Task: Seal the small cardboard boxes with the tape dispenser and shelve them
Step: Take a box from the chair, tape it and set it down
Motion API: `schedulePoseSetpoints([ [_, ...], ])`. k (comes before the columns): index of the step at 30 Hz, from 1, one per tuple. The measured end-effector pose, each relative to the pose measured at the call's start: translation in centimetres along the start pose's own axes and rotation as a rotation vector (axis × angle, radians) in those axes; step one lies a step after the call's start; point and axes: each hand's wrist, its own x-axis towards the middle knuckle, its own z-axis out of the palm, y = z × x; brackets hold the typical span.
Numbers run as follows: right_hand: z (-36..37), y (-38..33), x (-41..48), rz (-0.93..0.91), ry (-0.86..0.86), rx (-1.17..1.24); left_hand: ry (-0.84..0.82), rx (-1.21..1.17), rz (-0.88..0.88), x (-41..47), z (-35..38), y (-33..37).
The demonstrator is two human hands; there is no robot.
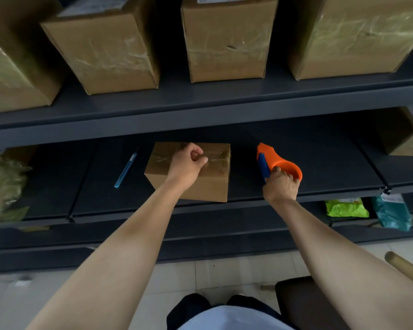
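Observation:
A small cardboard box [208,186] sits on the dark middle shelf [320,167], its top covered with clear tape. My left hand [188,161] rests on the box top with curled fingers, thumb and forefinger pinching at the tape. To the right of the box, my right hand [281,186] grips the orange and blue tape dispenser [275,161], which stands on the shelf a short way from the box.
A blue utility knife [126,169] lies on the shelf left of the box. Several larger taped boxes [110,48] fill the upper shelf. A plastic bundle [3,186] sits far left, green [346,207] and teal packets [391,213] on the lower shelf right, a stool [296,296] beside me.

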Motion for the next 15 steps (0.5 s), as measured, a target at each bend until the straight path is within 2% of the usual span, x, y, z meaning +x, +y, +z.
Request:
schedulePoseSetpoints([
  [3,-0.2,0.1,-0.1,0.015,0.039,0.056,-0.021,0.132,0.032,0.4,0.5,-0.3],
  [6,-0.5,0.5,-0.2,0.037,0.101,0.19,0.032,0.353,0.19,-0.1,0.9,-0.5],
  [9,-1.2,0.4,-0.6,0.061,0.146,0.387,0.095,0.435,0.307,-0.9,1.3,-1.2],
  [15,-2.8,-1.7,-1.5,0.074,0.121,0.647,0.046,0.426,0.255,-0.7,1.1,-1.5],
])
